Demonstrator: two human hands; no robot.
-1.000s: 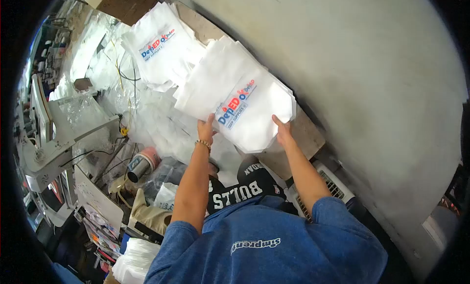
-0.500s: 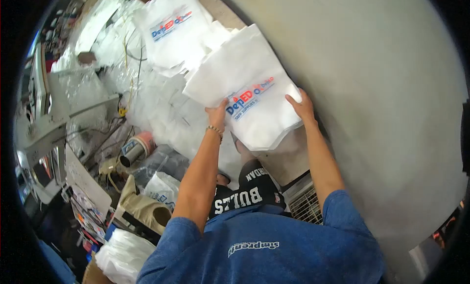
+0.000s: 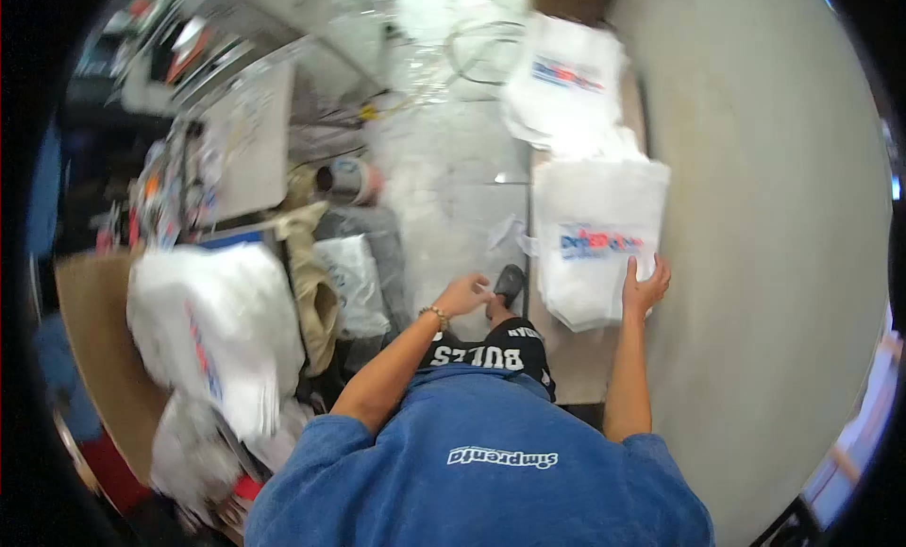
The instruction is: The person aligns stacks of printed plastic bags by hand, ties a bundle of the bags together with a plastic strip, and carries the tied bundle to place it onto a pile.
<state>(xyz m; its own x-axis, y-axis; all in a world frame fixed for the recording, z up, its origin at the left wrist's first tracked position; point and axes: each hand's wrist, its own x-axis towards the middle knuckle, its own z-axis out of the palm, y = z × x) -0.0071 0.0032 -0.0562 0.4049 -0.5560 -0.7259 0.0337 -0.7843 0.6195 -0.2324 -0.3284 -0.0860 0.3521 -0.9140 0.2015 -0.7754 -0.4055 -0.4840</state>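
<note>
A stack of white printed bags (image 3: 602, 202) lies on a low bench (image 3: 576, 363) along the wall. My right hand (image 3: 645, 285) rests at its near right corner, thumb on top and fingers at the edge. My left hand (image 3: 464, 294) is off the stack, above my lap, its fingers loosely bent and blurred; I cannot make out anything in it. A second pile of the same bags (image 3: 566, 84) lies farther along the bench, touching the first stack.
At the left, more white bags (image 3: 217, 320) fill a cardboard box (image 3: 99, 349). Beside it are a tan cloth (image 3: 310, 273), a plastic bag (image 3: 354, 283) and a pinkish bucket (image 3: 354, 181). The wall (image 3: 755, 235) runs along the right. Cables (image 3: 481, 51) cross the floor.
The view has turned left, bringing the box of bags into sight. My left hand has let go of the front stack and drawn back, while my right hand stays on its corner.
</note>
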